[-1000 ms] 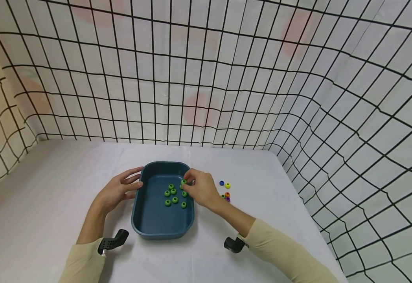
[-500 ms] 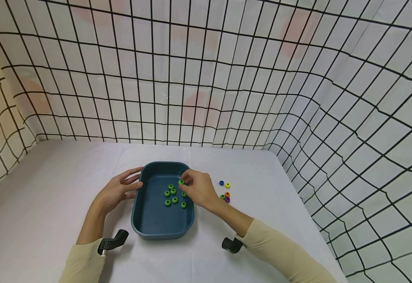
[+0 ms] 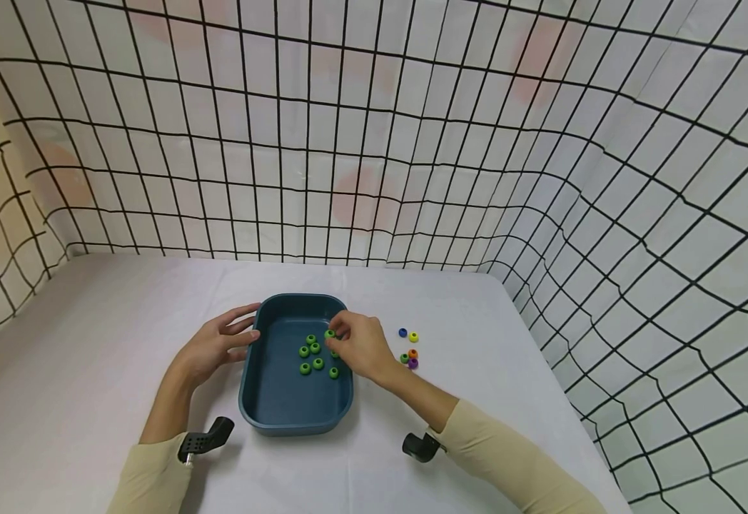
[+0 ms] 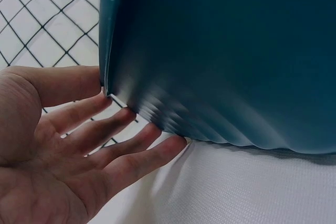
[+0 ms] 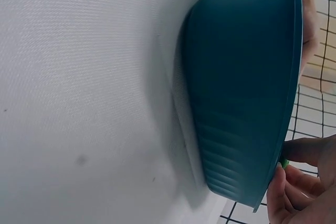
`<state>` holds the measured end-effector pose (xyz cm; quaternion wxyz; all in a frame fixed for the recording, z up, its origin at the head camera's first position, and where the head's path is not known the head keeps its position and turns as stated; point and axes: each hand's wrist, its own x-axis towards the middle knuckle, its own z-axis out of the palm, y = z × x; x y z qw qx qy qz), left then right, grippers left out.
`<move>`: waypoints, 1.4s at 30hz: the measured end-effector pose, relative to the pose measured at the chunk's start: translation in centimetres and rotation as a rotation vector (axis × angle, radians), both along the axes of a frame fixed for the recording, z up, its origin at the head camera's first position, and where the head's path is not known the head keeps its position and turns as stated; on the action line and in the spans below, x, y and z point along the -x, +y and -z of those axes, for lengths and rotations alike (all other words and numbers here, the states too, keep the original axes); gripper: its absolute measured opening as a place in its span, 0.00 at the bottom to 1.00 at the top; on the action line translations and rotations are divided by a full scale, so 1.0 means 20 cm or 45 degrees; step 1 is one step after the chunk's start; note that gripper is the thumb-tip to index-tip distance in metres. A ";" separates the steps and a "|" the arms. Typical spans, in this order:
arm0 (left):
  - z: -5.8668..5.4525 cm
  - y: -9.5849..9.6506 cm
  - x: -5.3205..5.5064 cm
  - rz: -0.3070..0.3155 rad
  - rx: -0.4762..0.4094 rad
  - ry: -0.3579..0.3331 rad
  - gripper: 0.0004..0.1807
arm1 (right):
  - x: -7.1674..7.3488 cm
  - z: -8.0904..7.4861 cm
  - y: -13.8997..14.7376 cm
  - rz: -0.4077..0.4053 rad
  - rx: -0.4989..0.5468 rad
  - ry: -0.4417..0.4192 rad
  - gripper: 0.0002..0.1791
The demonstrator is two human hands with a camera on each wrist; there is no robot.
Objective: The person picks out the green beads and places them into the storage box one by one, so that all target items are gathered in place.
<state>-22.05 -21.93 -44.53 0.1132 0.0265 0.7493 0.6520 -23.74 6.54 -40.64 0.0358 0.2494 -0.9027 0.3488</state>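
A dark blue rectangular tray [image 3: 284, 407] stands on the white cloth with several green beads [image 3: 315, 348] on its floor. My right hand [image 3: 364, 346] reaches over the tray's right side, pinching a green bead [image 3: 330, 334] between thumb and index finger. In the right wrist view that bead [image 5: 284, 163] shows as a small green patch by the tray's rim. At the tray's left wall is my left hand [image 3: 203, 350], its fingers extended; the left wrist view has the fingertips [image 4: 176, 142] against the outer wall, with the thumb at the rim.
Right of the tray lie loose beads on the cloth: blue [image 3: 402, 333], yellow [image 3: 414, 337], orange [image 3: 413, 354], green [image 3: 404, 358] and purple [image 3: 413, 363]. A black wire grid [image 3: 374, 150] encloses the back and sides. Each wrist carries a black camera mount [image 3: 207, 439].
Over the last second my right hand has shifted slightly left with the pinched bead, and its forearm uncovers more of the loose green bead. My left hand and the tray stay put.
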 end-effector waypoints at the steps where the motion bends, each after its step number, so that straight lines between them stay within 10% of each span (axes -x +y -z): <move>1: 0.00 0.00 0.00 -0.001 0.000 0.000 0.39 | 0.00 0.00 0.00 0.000 -0.001 -0.001 0.08; 42: 0.00 0.00 0.00 -0.012 -0.010 -0.010 0.39 | -0.01 -0.02 0.03 0.009 0.054 0.006 0.12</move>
